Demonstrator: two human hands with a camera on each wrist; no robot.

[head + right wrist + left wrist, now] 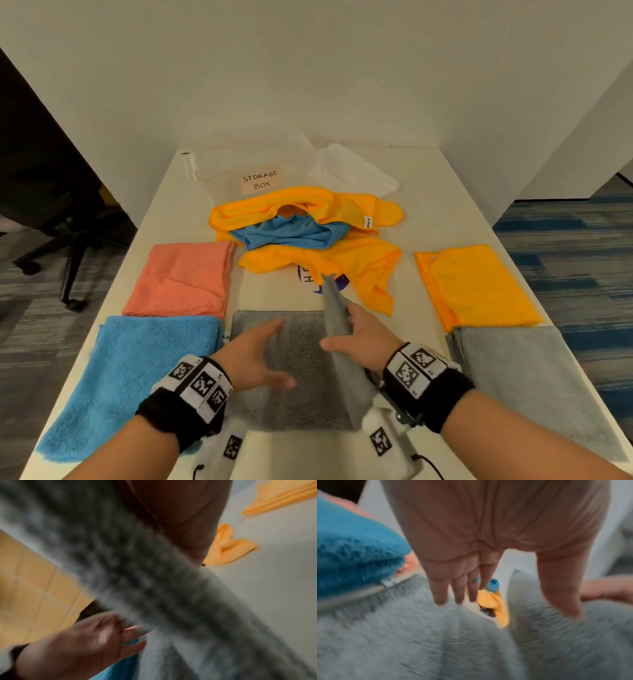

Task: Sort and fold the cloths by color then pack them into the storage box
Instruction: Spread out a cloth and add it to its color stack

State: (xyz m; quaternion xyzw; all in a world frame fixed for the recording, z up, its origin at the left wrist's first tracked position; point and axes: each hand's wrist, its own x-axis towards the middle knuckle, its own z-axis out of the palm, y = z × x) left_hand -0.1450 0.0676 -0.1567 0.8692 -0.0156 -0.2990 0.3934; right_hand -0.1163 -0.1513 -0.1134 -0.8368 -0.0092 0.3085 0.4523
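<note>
Grey cloth (294, 363) lies on the near middle of the tabletop (428, 192), between the folded blue cloth (137, 370) and a folded pale grey cloth (527, 370). Left hand (255, 356) is over its flat part with straight, spread fingers, and the right hand (363, 337) grips its right edge and holds it raised as a flap. Storage box (239, 164) stands at the far end, behind a loose heap of yellow cloths (346, 253).
</note>
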